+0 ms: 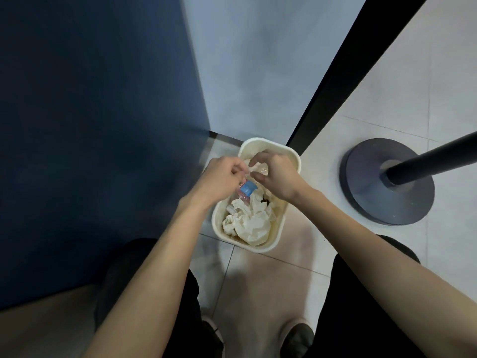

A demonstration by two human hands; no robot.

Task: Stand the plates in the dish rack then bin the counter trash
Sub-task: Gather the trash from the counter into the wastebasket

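Above the waste bin (pixel 259 250), left hand (pixel 222 177) and right hand (pixel 280 177) fingers clamp a blue-capped bottle (pixel 247 188); binning looks nearly finished.

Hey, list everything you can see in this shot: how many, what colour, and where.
waste bin: one, cream, on the tiled floor in the corner.
crumpled tissues: several, white, inside the bin.
plastic bottle: one, clear with a blue cap, at the bin's mouth under the left hand.
stanchion base: one, dark grey, on the floor at right, with a black pole rising from it.
wall panel: one, dark blue, at left.
shoes: two, dark, at the bottom edge.
left hand: one, fingers curled above the bottle; grip unclear.
right hand: one, fingers arched over the bin; unclear whether it holds anything.
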